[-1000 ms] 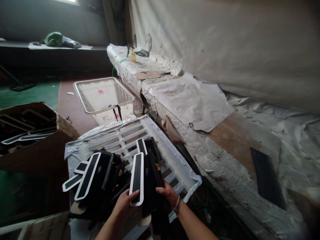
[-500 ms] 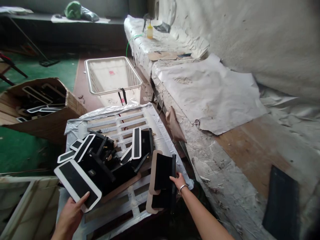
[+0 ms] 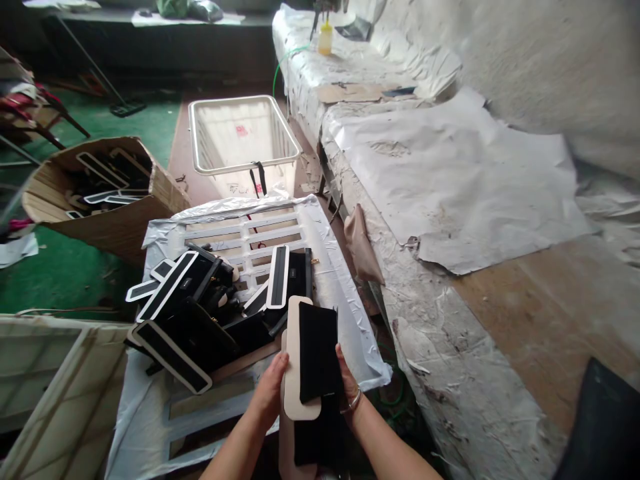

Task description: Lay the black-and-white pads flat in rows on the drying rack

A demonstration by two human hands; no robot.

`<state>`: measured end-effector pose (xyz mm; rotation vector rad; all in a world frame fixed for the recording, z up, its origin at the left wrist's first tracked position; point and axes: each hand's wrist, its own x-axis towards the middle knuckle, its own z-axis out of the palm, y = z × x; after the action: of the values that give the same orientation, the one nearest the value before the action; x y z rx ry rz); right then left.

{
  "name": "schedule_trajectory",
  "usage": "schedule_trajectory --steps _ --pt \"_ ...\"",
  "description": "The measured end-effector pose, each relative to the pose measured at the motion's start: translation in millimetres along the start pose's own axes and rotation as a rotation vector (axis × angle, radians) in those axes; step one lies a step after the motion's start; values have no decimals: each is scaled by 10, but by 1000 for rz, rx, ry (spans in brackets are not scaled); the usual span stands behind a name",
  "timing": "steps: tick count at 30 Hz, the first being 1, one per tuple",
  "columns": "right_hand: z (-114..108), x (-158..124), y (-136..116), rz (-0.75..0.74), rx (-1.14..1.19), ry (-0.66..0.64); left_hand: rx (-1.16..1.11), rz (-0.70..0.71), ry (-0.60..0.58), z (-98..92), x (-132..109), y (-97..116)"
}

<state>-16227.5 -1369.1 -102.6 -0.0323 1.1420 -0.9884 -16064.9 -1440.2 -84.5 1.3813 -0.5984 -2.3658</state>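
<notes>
Two bare hands hold a small stack of black pieces [image 3: 319, 350] with rounded beige borders at the near right part of a film-wrapped slatted rack [image 3: 345, 287]; whether the stack touches the rack cannot be told. The left hand [image 3: 270, 387] grips the beige side, its thumb along the border, while the right hand [image 3: 349, 383], with a bracelet [image 3: 355, 399] at the wrist, closes on the opposite black edge. The pieces overlap, the upper one set farther from the wearer than the lower. To the left, on the rack, lies a loose pile of further black pieces [image 3: 207, 333], several bearing white-bordered strips [image 3: 167, 287]; one strip [image 3: 173, 357] slants across the pile's near side. Beyond the rack stand a cardboard box [image 3: 120, 227], holding similar strips, and a white tub [image 3: 225, 181] with a black strap [image 3: 259, 179] over its rim. Along the right runs a sheet-covered bench [image 3: 425, 327], carrying a large white sheet [image 3: 460, 180], a yellow bottle [image 3: 325, 40] toward the far end and a dark panel [image 3: 603, 427] nearest the wearer.
</notes>
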Motion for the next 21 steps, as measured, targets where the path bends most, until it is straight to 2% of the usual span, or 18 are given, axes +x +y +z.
schedule_trajectory --steps 2,4,6,8,10,12,14,16,18,21 --pt "-71 109 -5 -33 -226 177 3 -16 -11 5 37 22" --pt "-175 178 -36 -67 -396 365 202 53 72 -78 58 21" --pt "-226 173 -68 -85 -445 465 437 180 135 -138 70 -37" --pt "-176 112 -75 -55 -449 415 590 259 81 -129 72 -144" --pt "-57 57 -44 -76 -490 237 670 299 -10 -90 71 -265" --pt "54 53 13 -138 -571 151 694 273 -60 -88 80 -357" --pt "102 89 67 -159 -632 230 661 180 -110 -148 105 -406" --pt "102 123 93 -104 -623 301 629 114 -202 -227 131 -421" --pt "99 133 83 -117 -631 264 669 163 -247 -264 134 -421" --pt "131 121 6 -212 -702 196 760 280 -252 -243 67 -391"
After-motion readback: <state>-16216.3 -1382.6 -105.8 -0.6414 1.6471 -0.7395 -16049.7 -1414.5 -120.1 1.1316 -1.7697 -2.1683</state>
